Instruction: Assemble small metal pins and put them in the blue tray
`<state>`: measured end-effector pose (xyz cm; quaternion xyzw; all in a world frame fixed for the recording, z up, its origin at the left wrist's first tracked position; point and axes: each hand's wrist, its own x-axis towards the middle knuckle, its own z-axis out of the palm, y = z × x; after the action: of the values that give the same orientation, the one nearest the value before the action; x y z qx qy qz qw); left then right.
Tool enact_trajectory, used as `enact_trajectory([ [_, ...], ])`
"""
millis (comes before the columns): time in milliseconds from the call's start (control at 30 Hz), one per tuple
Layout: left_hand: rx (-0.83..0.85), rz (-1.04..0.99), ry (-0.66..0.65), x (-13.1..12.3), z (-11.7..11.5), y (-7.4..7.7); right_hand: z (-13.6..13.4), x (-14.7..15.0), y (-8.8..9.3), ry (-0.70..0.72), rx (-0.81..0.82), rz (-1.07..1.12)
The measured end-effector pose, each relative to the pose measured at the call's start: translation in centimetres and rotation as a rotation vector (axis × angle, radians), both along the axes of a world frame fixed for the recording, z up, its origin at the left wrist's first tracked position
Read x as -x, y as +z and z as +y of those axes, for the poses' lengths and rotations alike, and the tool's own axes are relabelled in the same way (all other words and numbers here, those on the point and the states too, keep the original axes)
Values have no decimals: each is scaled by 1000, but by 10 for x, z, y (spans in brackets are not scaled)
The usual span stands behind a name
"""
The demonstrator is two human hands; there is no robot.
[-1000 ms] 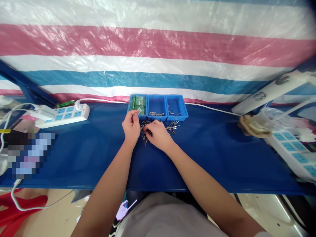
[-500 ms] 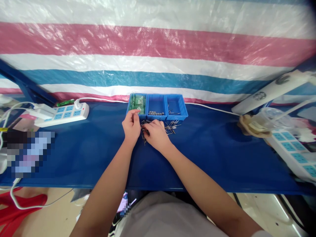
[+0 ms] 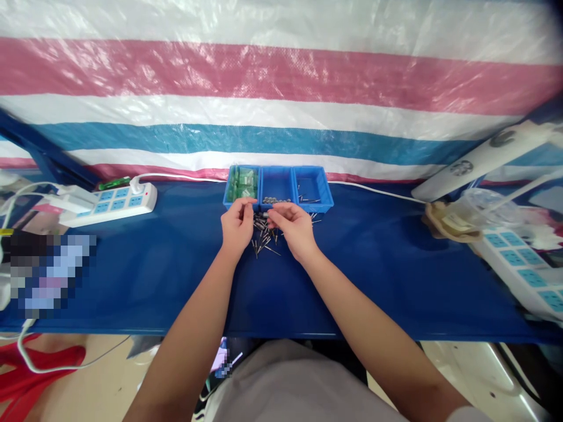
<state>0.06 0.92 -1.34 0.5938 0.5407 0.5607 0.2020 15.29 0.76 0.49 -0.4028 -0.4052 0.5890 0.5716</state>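
My left hand (image 3: pixel 237 227) is closed in a pinch before the left bin; whatever its fingertips hold is too small to make out. Facing it, my right hand (image 3: pixel 295 227) pinches a small silvery metal piece (image 3: pixel 264 214) between thumb and fingers. Below and between both hands lies a loose pile of thin metal pins (image 3: pixel 264 235) on the blue table. Behind the hands stand three joined blue bins (image 3: pixel 325 190). Green clear packets (image 3: pixel 245 183) fill the left one, small round metal parts (image 3: pixel 276 200) line the front of the middle one, and a few pins (image 3: pixel 308 200) lie in the right one.
A white power strip (image 3: pixel 114 205) with plugs stands at the left, near a blurred-out phone-like object (image 3: pixel 59 275). At the right are a clear plastic cup (image 3: pixel 484 211), a white tube (image 3: pixel 464 164) and another power strip (image 3: pixel 523 269). A striped sheet (image 3: pixel 281 76) hangs behind.
My right hand has lifted off the pile and moved slightly right and back, now pinching a small metal piece. More of the pile shows. My left hand has shifted only a little.
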Motion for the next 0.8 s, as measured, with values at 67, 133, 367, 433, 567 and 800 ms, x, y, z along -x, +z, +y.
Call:
enact_trajectory([
  [67,-1,-5,-52,-1,-2,2,3,-2,1,-25,21,43],
  [133,-7,9,-108,-3,-4,4,5,-3,1,-49,27,54],
  [367,1,36,-263,-7,-6,7,5,-5,1,-61,27,70],
  [433,3,31,-279,-7,-6,6,5,-5,1,-62,37,74],
  [567,7,44,-264,-8,-5,5,6,-5,0,-46,49,84],
  [800,-22,66,-225,-7,-2,1,9,-7,-1,-43,45,92],
])
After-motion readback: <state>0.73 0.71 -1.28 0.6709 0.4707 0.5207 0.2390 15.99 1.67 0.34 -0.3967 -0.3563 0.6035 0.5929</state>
